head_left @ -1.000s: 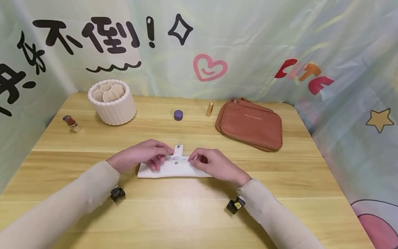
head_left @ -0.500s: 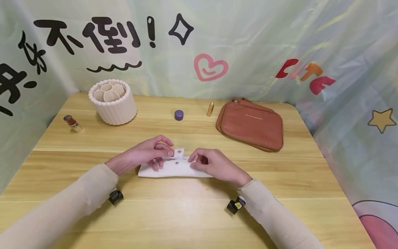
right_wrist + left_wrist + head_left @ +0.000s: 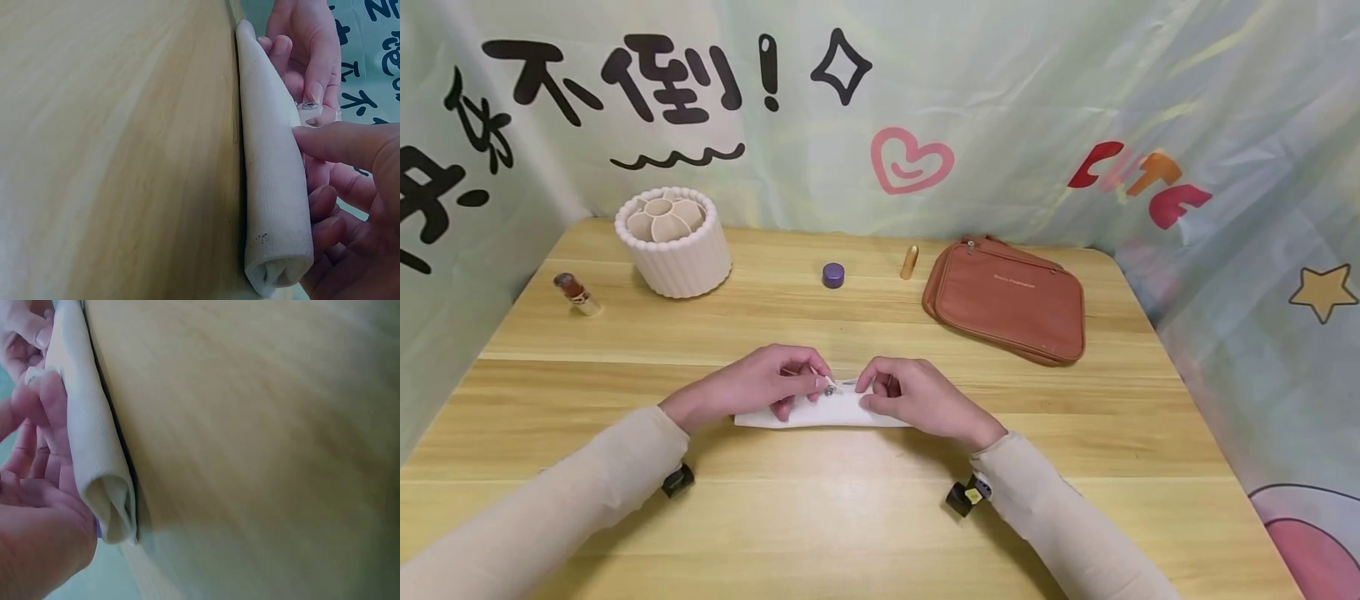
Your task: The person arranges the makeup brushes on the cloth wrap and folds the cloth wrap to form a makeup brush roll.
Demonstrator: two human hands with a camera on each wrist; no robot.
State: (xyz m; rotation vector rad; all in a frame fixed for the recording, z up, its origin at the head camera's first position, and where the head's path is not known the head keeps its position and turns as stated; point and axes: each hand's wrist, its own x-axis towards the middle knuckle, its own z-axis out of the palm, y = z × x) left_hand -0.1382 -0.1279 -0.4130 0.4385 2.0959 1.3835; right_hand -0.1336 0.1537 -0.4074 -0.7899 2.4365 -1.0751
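On the wooden table, between the two hands, lies a white pouch (image 3: 842, 410), folded into a long flat roll; its open folded end shows in both wrist views. From its far edge comes a short strap with a metal snap (image 3: 310, 106). My left hand (image 3: 778, 379) pinches this strap between thumb and fingers, bent over toward the pouch's front. My right hand (image 3: 917, 393) grips the pouch's far edge right of the strap, thumb (image 3: 337, 142) on the near side and fingers curled behind. The matching snap stud on the front is mostly hidden by the left fingertips.
Farther back stand a ribbed white round holder (image 3: 677, 258), a lipstick tube (image 3: 578, 295), a purple lid (image 3: 832, 275) and a gold bullet-shaped tube (image 3: 909, 262). A brown zipped case (image 3: 1011, 300) lies at the back right. A printed cloth backdrop (image 3: 970, 100) rises behind the table.
The strap stood up from the pouch's far edge before; my left hand has taken hold of it and folded it down toward the front. My right hand has stayed in place.
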